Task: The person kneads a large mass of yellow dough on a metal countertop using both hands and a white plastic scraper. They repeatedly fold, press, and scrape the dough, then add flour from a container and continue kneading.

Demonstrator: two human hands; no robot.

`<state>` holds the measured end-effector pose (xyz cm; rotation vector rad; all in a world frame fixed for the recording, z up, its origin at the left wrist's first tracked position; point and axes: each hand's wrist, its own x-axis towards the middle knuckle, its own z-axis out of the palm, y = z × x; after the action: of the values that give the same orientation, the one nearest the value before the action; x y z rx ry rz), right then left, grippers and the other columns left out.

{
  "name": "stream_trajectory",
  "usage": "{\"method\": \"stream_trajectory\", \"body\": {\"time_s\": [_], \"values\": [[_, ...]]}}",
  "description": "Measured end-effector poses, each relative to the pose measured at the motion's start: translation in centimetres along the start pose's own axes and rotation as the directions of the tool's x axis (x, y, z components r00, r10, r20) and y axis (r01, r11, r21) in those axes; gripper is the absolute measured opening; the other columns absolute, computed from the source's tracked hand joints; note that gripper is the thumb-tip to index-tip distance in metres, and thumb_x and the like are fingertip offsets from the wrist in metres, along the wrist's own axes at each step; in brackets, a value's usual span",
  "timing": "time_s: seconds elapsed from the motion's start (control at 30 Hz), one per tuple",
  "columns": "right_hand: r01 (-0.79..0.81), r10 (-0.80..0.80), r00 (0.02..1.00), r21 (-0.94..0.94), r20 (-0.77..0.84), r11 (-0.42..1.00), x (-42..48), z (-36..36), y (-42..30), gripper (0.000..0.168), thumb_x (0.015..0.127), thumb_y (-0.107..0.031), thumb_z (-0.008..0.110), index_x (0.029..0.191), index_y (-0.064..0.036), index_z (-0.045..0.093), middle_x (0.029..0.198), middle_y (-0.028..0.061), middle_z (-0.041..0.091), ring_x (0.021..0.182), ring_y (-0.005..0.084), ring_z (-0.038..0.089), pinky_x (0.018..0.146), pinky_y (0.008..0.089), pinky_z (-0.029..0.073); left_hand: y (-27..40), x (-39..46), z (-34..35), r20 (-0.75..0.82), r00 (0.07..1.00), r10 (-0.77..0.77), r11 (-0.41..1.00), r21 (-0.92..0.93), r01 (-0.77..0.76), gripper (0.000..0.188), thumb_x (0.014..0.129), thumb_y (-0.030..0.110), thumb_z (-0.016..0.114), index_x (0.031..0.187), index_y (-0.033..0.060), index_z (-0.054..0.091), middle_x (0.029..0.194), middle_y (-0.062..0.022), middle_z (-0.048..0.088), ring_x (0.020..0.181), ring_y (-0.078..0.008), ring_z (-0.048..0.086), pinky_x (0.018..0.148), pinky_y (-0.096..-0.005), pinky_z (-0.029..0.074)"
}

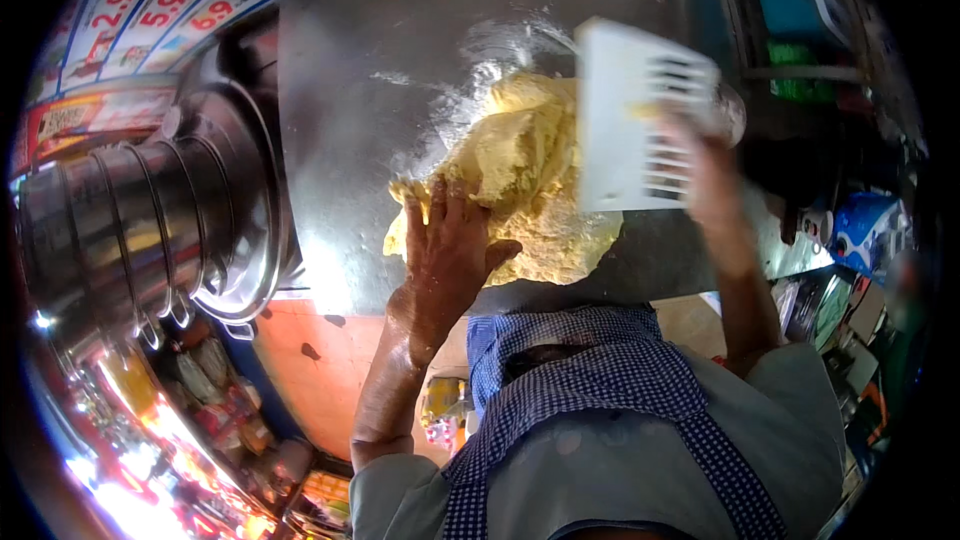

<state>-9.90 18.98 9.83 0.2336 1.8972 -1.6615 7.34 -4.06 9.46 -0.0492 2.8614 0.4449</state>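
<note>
A large, rough mass of yellow dough (517, 157) lies on the dark metal worktop (360, 7), with white flour scattered behind and to its left. My left hand (450, 232) presses on the dough's left part, fingers spread and partly coated. In my right hand (694, 157) is a flat white slotted plate, perhaps a plastic scraper (611, 120), held by its slotted side. It is raised at the dough's right edge and hides part of it; motion blurs both the hand and the plate.
Stacked metal steamer pots (142, 225) stand close along the worktop's left edge. Behind them is a price board (157, 15) bearing writing. At the right are a blue package (866, 232), a green item (799, 71) and a round, clear-looking object (731, 116) behind my right hand.
</note>
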Motion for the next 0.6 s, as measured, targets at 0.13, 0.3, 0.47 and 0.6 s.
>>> {"method": "stream_trajectory", "body": {"time_s": [0.13,0.3,0.47,0.6], "values": [[0.447,-0.408,0.894,-0.364,0.183,0.817,3.5,2.9,6.9,0.037,0.090,-0.029,0.056,0.106,0.005,0.054,0.086,0.0122,0.058,0.070,0.0168,0.057,0.058,0.0300,0.049,2.1,1.3,-3.2,0.002,0.998,-0.060,0.993,0.105,0.060,0.050,0.086,0.047,0.054,0.109,0.0034,0.060,0.120,-0.0113,0.056,0.123,-0.0258,0.046,0.101,-0.0676,0.018],[-0.147,0.131,0.963,-0.051,-0.237,0.988,-2.3,-5.2,6.3,0.039,0.088,-0.034,0.061,0.107,0.000,0.056,0.083,0.0102,0.063,0.074,0.0189,0.065,0.063,0.0341,0.056,0.6,4.0,-2.8,-0.546,0.813,-0.203,0.976,-0.184,0.120,0.037,0.091,0.031,0.054,0.120,0.0083,0.059,0.138,-0.0196,0.043,0.133,-0.0341,0.034,0.108,-0.0604,0.014],[-0.215,0.121,0.937,-0.267,-0.327,0.940,-7.3,-11.3,20.5,0.026,0.087,-0.027,0.064,0.094,-0.002,0.061,0.078,0.0105,0.062,0.071,0.0192,0.064,0.062,0.0319,0.056,1.5,10.9,6.3,-0.018,1.000,-0.007,0.969,0.248,0.012,0.064,0.096,0.045,0.034,0.147,0.0107,0.018,0.155,-0.0080,0.010,0.143,-0.0256,0.002,0.110,-0.0591,-0.005],[-0.138,0.150,0.906,0.059,-0.395,0.989,-6.3,-2.1,25.6,0.029,0.086,-0.029,0.066,0.095,-0.002,0.060,0.077,0.0072,0.060,0.056,0.0133,0.056,0.048,0.0273,0.051,2.4,11.2,8.0,-0.084,0.996,0.030,0.975,-0.216,-0.048,0.069,0.093,0.055,0.032,0.147,0.0142,0.018,0.154,-0.0094,0.011,0.142,-0.0301,0.010,0.110,-0.0597,0.009]]}}
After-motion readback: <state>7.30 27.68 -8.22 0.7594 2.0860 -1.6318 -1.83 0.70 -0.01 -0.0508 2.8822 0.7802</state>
